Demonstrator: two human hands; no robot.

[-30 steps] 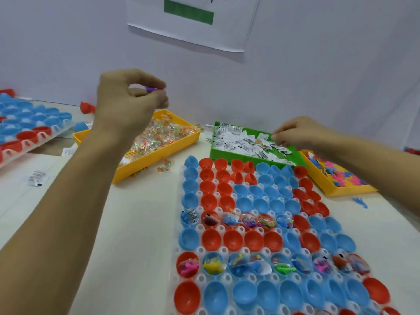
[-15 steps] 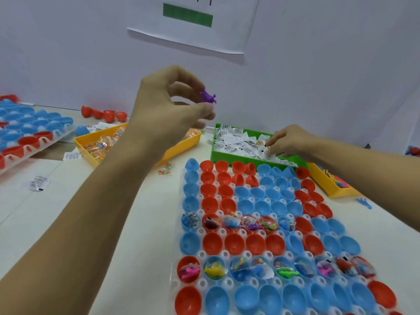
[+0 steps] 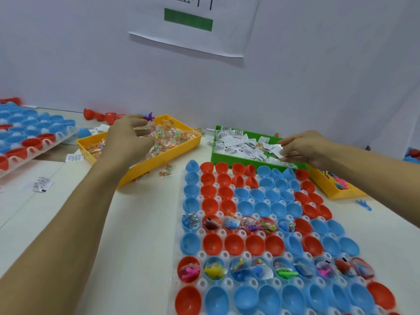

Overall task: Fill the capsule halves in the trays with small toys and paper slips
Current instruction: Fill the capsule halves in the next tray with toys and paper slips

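Pinching a purple toy [image 3: 149,116], the left hand [image 3: 127,139] is hovering over the yellow bin [image 3: 145,165]; the right hand [image 3: 302,146] is pinching a paper slip [image 3: 276,151] at the green bin's [image 3: 227,160] edge.

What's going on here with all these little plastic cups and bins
A person is filling capsule halves in a white tray with toys and paper slips. The left hand holds a small purple toy above the yellow bin of wrapped pieces. The right hand pinches a paper slip over the green bin. Two rows look filled; most halves are empty.
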